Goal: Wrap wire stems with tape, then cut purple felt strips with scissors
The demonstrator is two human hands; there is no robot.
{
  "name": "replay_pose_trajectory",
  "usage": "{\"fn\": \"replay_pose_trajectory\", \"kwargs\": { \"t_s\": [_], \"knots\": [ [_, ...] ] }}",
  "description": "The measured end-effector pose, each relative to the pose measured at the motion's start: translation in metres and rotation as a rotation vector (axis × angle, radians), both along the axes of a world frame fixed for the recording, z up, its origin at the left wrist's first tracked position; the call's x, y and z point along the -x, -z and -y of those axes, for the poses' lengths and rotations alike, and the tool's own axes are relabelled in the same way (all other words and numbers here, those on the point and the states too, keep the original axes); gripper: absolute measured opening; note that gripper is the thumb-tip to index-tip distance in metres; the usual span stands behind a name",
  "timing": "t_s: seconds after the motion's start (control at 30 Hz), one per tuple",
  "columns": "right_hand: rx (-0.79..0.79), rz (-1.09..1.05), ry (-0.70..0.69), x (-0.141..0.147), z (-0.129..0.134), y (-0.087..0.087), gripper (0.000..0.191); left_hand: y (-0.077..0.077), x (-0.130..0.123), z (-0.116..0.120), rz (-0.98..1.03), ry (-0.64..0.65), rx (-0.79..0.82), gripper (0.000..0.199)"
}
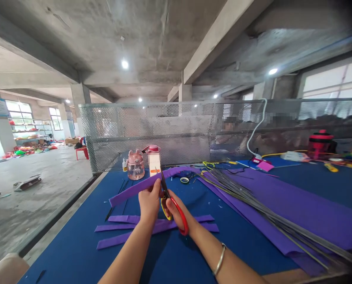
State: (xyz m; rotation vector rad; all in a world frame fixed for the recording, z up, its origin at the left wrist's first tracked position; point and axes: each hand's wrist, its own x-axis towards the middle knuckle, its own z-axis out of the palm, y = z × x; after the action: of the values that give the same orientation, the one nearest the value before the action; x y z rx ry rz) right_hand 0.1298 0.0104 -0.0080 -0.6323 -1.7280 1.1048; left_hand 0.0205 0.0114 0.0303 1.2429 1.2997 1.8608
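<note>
My left hand pinches a long purple strip near its middle, above the blue table. The strip runs from lower left up and over to the right. My right hand holds scissors with red and yellow handles, their blades pointing up beside the left fingertips, at the strip. Whether the blades are apart I cannot tell. Under my wrists, several purple strips lie flat, partly hidden by my forearms.
A large purple sheet with a bundle of grey stems covers the table's right. At the back are a pink bottle, a tape roll and a perforated metal screen. A red container stands back right.
</note>
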Motion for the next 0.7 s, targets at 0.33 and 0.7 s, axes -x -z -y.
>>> {"fn": "replay_pose_trajectory", "kwargs": {
  "t_s": [0.33, 0.7],
  "knots": [
    [0.056, -0.113, -0.003, 0.0033, -0.0003, 0.0048, 0.052, 0.0065, -0.0052, -0.0030, 0.081, 0.146, -0.047, 0.038],
    [0.110, -0.153, 0.047, 0.0066, -0.0017, 0.0081, 0.047, 0.0065, -0.0058, -0.0053, 0.115, 0.149, -0.062, 0.039]
  ]
}}
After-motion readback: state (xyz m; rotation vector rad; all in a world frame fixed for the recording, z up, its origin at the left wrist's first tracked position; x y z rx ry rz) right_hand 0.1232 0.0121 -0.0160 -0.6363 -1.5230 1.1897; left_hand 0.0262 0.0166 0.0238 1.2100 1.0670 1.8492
